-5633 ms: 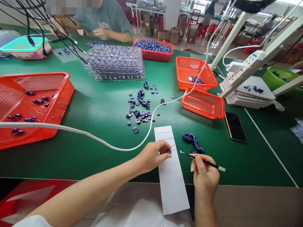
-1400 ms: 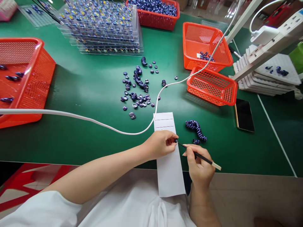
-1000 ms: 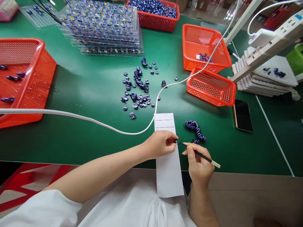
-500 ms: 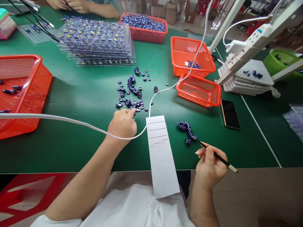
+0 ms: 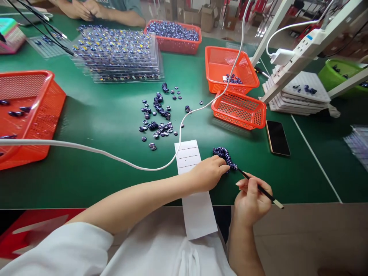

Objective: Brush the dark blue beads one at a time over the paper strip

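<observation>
My left hand [image 5: 212,173] reaches across the white lined paper strip [image 5: 199,214] to a curved row of shiny dark-blue striped pieces [image 5: 224,152]. Its fingers are closed together at the row's near side; what they hold, if anything, is hidden. My right hand [image 5: 253,195] grips a slim black pen-like tool [image 5: 263,191] with a pale rear end. The tool's tip points at the near end of the row; I cannot tell whether it touches. Further off lie loose pieces of the same kind [image 5: 163,130], scattered singly and in short rows.
A white cable [image 5: 138,168] crosses the green table and the strip's top. Orange baskets stand left [image 5: 54,103] and right [image 5: 238,109], near a phone [image 5: 277,138]. Behind are stacked clear trays [image 5: 120,57], a full red basket [image 5: 175,46] and another person's hands [image 5: 89,8].
My left hand went from the strip to the loose pieces, then right to the curved row. My right hand drew the tool away from the left hand to the row's end.
</observation>
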`<state>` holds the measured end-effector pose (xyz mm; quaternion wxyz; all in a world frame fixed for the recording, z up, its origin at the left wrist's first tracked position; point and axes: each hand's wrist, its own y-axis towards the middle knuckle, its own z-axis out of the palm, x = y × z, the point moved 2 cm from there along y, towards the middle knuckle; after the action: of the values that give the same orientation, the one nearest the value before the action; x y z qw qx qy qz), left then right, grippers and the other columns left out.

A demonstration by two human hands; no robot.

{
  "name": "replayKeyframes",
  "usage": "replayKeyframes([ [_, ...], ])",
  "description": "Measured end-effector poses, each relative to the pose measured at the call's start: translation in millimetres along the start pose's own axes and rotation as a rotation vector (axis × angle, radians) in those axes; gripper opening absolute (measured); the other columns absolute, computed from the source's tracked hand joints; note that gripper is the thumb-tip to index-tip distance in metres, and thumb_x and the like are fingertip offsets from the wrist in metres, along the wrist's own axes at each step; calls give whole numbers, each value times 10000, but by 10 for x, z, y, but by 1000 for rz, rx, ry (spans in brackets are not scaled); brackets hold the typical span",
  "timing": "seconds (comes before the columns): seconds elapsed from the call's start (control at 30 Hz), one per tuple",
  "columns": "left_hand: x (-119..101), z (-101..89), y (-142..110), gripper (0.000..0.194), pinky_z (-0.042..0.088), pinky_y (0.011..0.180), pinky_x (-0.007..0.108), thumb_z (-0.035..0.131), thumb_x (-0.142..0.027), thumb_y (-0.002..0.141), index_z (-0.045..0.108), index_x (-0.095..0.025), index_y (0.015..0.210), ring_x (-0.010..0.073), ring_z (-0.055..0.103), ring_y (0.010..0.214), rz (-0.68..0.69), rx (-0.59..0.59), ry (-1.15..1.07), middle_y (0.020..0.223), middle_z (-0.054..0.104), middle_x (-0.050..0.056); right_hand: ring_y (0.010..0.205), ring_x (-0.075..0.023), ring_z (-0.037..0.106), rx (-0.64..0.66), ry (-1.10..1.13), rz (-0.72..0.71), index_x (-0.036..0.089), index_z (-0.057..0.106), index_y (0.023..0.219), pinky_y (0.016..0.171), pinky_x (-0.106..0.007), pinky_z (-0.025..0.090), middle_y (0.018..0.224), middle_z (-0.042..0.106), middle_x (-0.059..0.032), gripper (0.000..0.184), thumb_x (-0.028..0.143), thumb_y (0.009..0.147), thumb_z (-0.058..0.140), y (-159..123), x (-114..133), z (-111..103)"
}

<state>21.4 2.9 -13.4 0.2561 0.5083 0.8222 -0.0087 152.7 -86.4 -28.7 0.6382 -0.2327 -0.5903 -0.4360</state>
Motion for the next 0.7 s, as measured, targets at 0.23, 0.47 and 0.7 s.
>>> replayKeyframes([
  [0.23,91,26,56,122,519,769,358,523,-85,877,638,-127,887,240,591,849,-39,40,45,868,629,109,523,-114,638,90,-20,21,174,630,878,525,-267,502,822,725,-13,187,318,848,745,20,-23,19],
  [0.47,134,-71,2,84,498,723,380,503,-95,847,571,-145,847,248,553,792,-79,62,156,829,607,109,535,-123,655,115,56,83,167,636,871,524,-260,502,812,739,-22,202,314,824,766,40,-18,34],
  [0.7,272,-278,-201,186,479,676,327,463,-65,806,602,-163,879,214,550,746,-216,-56,68,773,597,67,558,-139,678,263,53,146,174,664,874,521,-281,549,840,754,-41,170,327,857,735,-99,71,88],
])
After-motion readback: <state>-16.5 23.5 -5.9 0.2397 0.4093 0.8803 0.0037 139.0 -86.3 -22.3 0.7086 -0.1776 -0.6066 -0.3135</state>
